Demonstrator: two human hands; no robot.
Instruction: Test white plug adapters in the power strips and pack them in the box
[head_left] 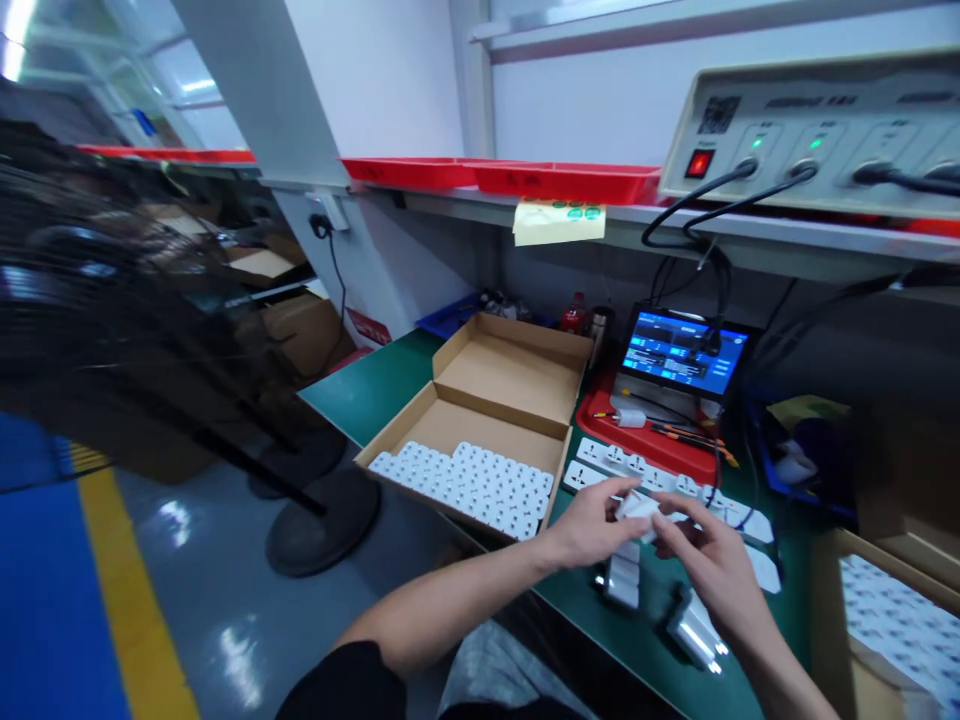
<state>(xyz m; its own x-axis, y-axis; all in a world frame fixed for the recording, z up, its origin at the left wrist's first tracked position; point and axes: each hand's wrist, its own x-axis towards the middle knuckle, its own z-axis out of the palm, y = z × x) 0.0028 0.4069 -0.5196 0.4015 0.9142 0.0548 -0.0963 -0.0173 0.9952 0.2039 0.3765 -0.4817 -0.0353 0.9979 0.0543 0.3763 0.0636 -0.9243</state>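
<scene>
My left hand and my right hand meet above the green bench, fingers closed around a small white charger. Both hands' fingertips touch it, and they cover part of it. Beneath my left hand a few white chargers stand in a row on the bench. Below my right hand lie more white chargers with metal pins pointing toward me. Just beyond the hands run two white power strips with several sockets.
An open cardboard box at the left holds rows of white chargers. Another carton with chargers stands at right. Behind are a red tray, a lit screen and a shelf with a cabled power box. A fan base stands on the floor.
</scene>
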